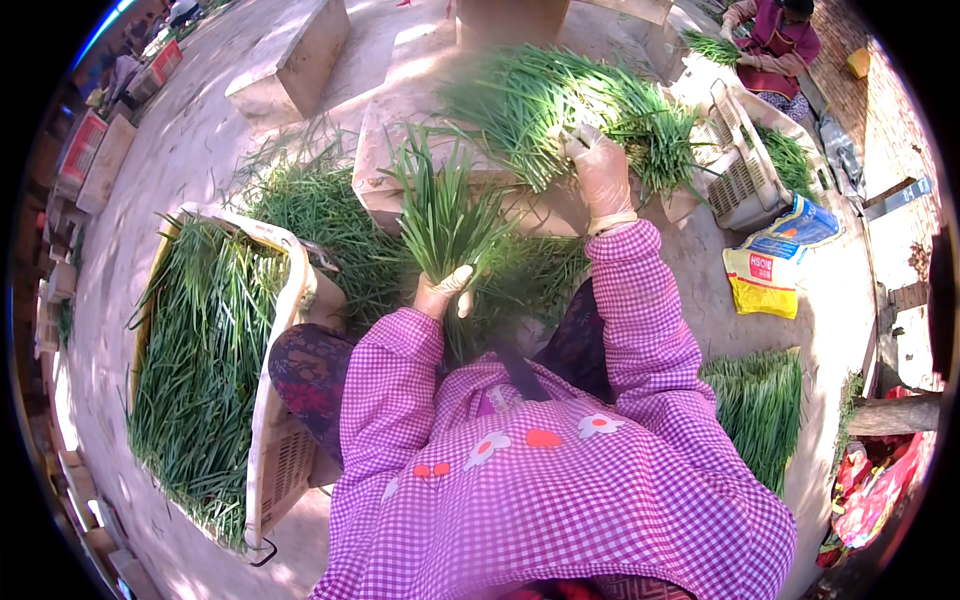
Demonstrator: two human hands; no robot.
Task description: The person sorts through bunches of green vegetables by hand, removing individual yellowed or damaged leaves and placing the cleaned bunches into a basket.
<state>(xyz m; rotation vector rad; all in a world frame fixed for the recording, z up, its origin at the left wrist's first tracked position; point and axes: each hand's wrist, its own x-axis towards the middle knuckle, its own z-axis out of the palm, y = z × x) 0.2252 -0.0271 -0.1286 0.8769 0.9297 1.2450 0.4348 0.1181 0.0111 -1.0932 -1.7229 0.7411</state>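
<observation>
My left hand (444, 292), in a thin pale glove, grips an upright bunch of green garlic chives (439, 217) near its lower end, the leaf ends fanned upward. Ahead and to the right, my gloved right hand (596, 165) reaches the near side of a large heap of chives (555, 105) on a low concrete block (390, 161). Its fingertips touch the leaves; glare and the leaves keep me from seeing whether they grip any. More loose chives (322, 210) lie on the ground between the block and my knees.
A pale plastic crate (281, 420) full of chives stands at my left. On the right are bundled chives (757, 412), a yellow-and-blue printed bag (772, 262) and another crate (739, 165). A person (780, 45) handles chives at the far right. A concrete bench (292, 60) stands ahead.
</observation>
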